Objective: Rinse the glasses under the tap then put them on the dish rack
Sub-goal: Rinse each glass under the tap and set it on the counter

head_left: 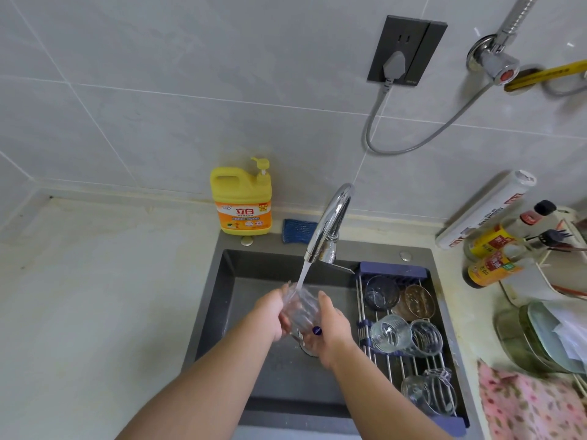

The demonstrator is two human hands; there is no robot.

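Observation:
A clear ribbed glass [301, 308] with a small blue sticker near its base is tilted under the running water from the chrome tap [330, 223], over the dark sink [228, 281]. My left hand [273, 311] grips its left side and my right hand [330, 328] cups its right side and base. On the dish rack [394, 366] across the sink's right part lie several glasses: a bluish one [381, 293], a brown one [417, 301], clear ones [390, 333], and more [428, 393] at the front.
A yellow detergent bottle [243, 200] and a blue sponge [298, 230] stand behind the sink. Sauce bottles [495, 255], a foil roll [486, 211] and stacked plates [540, 338] crowd the right counter, with a pink cloth [527, 404] in front. The left counter [95, 296] is pale stone.

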